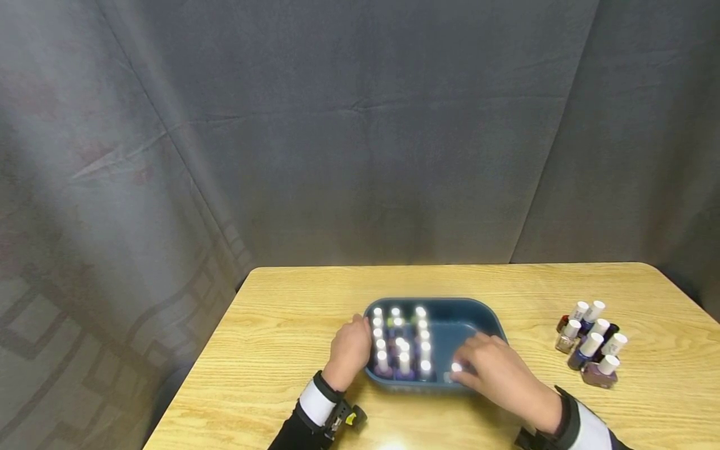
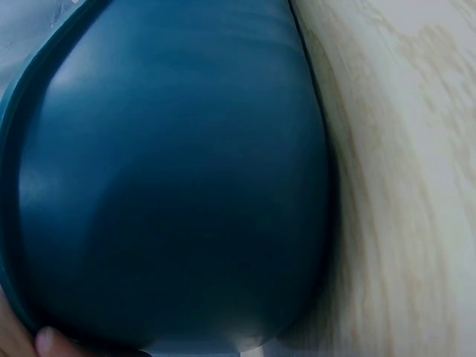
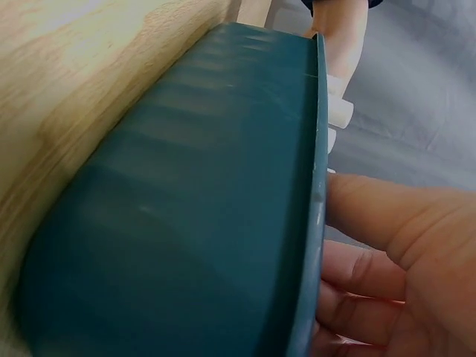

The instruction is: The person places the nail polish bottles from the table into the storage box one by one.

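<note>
A dark teal plastic bin point(image 1: 467, 304) sits on the table with rows of white-capped nail polish bottles point(image 1: 404, 362) in its left half. My left hand point(image 1: 351, 347) grips the bin's left rim; its fingertips point(image 2: 46, 342) show at the rim in the left wrist view. Inside the bin's right half, my right hand point(image 1: 495, 370) pinches a nail polish bottle point(image 1: 456, 367) near its white cap. From the right wrist, the thumb and curled fingers reach over the bin's rim point(image 3: 321, 149), and the wall hides their tips and the bottle.
On the wooden table point(image 1: 281, 325), right of the bin, stands a loose group of several nail polish bottles point(image 1: 590, 345) in dark, purple and clear tones with white caps. A grey curtain point(image 1: 360, 137) hangs behind the table's far edge.
</note>
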The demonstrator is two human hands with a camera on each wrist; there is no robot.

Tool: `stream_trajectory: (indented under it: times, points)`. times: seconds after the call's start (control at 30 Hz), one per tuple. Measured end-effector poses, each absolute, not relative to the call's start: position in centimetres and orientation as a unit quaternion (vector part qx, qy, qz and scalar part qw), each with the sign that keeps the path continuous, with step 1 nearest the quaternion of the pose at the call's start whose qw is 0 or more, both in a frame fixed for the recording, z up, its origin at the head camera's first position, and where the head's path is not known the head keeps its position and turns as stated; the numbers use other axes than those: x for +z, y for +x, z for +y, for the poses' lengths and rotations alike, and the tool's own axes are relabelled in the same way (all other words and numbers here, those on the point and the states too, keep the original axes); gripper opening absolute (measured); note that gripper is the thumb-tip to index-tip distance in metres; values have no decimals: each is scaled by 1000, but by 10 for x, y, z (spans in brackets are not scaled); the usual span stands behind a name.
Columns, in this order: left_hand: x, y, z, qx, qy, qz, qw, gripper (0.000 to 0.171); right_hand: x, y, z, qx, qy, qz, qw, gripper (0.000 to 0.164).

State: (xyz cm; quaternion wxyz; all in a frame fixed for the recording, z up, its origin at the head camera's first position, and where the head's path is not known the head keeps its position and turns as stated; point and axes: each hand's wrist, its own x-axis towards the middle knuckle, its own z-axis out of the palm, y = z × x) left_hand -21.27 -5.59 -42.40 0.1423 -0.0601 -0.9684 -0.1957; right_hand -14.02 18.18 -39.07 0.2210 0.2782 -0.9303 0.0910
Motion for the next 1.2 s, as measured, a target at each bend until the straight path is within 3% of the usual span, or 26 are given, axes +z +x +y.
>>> stream_trajectory:
  times: [0.33,0.53,0.93,1.07,1.2]
  points:
    - [-425,-214,-55,-193,-60,-969,141,30,-390,-140,183,100,276,-927,232,19]
    - [-425,-214,-56,-194,-64,-968,146,30,-385,-139,194,130,228,-938,227,16]
    - [-423,-216,-60,-201,-63,-967,144,30,-356,-136,266,89,92,-958,256,15]
    - [-422,-214,-61,-202,-64,-967,143,29,-342,-130,297,69,31,-976,206,17]
    - [-422,-213,-62,-203,-64,-966,143,29,-333,-125,325,69,-29,-992,102,19]
